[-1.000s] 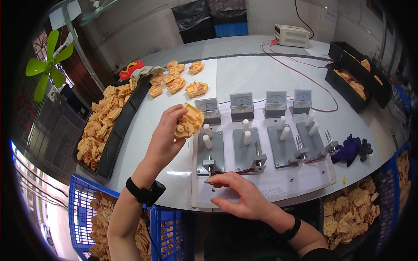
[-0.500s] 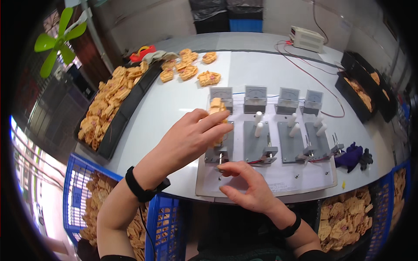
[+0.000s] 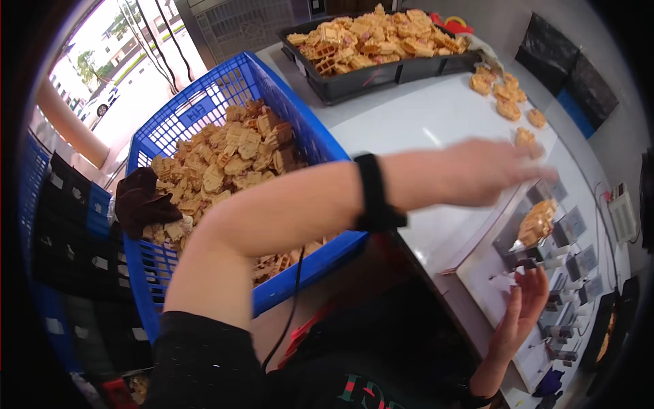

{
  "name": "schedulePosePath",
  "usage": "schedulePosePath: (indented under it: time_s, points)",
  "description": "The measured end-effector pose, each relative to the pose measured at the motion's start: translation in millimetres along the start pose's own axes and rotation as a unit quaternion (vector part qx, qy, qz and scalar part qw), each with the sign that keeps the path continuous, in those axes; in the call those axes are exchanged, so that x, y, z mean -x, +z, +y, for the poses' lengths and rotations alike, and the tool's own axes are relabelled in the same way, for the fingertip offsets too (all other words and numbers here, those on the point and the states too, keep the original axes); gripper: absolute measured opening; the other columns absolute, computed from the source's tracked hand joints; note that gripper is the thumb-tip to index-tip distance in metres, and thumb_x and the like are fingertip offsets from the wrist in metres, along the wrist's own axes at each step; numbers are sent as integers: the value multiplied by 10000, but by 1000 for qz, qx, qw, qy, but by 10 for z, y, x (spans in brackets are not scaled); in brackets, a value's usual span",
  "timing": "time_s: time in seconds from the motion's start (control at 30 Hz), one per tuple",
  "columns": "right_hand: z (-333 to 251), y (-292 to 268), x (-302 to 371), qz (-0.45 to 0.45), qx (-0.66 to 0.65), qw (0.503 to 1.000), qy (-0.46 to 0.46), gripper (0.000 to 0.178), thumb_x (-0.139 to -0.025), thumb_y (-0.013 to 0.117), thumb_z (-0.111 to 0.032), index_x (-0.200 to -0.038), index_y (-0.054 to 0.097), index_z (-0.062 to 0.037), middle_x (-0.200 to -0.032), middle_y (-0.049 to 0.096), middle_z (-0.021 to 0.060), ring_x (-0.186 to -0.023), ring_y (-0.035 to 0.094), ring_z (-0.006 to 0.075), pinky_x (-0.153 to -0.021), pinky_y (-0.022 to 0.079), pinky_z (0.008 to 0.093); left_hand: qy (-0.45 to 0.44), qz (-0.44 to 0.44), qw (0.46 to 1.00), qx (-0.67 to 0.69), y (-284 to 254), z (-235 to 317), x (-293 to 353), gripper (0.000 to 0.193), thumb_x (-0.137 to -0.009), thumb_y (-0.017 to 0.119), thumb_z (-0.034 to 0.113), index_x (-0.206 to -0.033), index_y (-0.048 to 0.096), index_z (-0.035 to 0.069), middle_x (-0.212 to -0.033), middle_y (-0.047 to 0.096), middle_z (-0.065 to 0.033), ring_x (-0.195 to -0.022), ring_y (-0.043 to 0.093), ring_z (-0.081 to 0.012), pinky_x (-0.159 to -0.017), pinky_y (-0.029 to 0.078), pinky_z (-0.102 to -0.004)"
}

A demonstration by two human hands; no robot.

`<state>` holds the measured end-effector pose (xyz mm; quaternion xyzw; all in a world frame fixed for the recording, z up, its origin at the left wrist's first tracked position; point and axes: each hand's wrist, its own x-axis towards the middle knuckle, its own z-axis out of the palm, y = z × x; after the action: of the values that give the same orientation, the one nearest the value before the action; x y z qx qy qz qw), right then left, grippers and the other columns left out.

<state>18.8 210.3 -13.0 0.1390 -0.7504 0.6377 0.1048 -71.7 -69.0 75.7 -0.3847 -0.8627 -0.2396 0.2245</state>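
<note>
A tan moulded plastic piece (image 3: 536, 223) sits on the nearest grey test fixture (image 3: 507, 237), beside a small panel meter. Just off that piece, my left hand (image 3: 477, 172) is stretched over the white table, blurred by motion, its fingers extended and apart with nothing seen in them. My right hand (image 3: 519, 310) is beside the fixture's clamp end, thumb and fingers apart. Whether its fingertips touch the clamp, I cannot tell. More fixtures with white pegs (image 3: 572, 303) and meters (image 3: 582, 261) stand in a row on the white board (image 3: 477, 273).
Left of the table a blue plastic basket (image 3: 317, 126) is heaped with tan pieces, a dark cloth (image 3: 146, 201) over its rim. A black tray (image 3: 388, 73) of similar pieces lies along the table's far edge. Several loose pieces (image 3: 507, 109) lie near it. A white power supply (image 3: 621, 217) stands at right.
The view has swung left, bringing the blue basket into full sight. My left hand has come off the tan piece, which stays on the fixture. My right hand remains by the same fixture.
</note>
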Motion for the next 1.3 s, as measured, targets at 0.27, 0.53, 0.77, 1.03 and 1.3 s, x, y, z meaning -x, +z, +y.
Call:
schedulePosePath:
  time_s: [0.27,0.53,0.77,1.03,1.3]
  points:
    - [75,-63,-4,27,54,997,-42,225,-963,539,2,-1170,454,-25,-1113,457,88,-1004,467,166,-969,380,295,-564,-306,767,-3,-1419,-791,2705,529,-931,668,361,-1361,603,60,-1245,683,-125,-1127,655,-256,-1001,505,-389]
    - [-18,102,69,-15,55,997,-58,289,-896,573,42,-1161,477,-18,-1100,434,94,-949,477,165,-906,402,289,-831,-155,494,206,437,-1145,4239,694,-925,698,470,-1447,502,57,-1239,611,-147,-1060,621,-289,-813,620,-445]
    - [-42,119,57,-20,70,996,-61,381,-877,637,25,-1224,483,-14,-1113,456,92,-964,505,179,-925,436,311,-803,-17,565,189,796,-1099,4138,459,-855,761,281,-1100,585,-65,-938,664,-136,-785,657,-248,-648,536,-403]
    - [-31,71,41,-32,39,995,-82,405,-862,653,13,-1233,492,-12,-1149,484,108,-979,514,193,-931,450,322,-605,37,794,-51,-16,-713,3736,420,-787,764,215,-1120,612,9,-915,664,-125,-850,672,-264,-731,550,-408]
    - [-43,61,102,-81,-6,985,-151,389,-835,685,17,-1197,545,-9,-1138,580,143,-958,576,216,-903,481,327,-351,-10,924,-153,-1049,592,1667,431,-700,658,92,-1129,632,59,-992,613,-131,-972,562,-327,-896,453,-412]
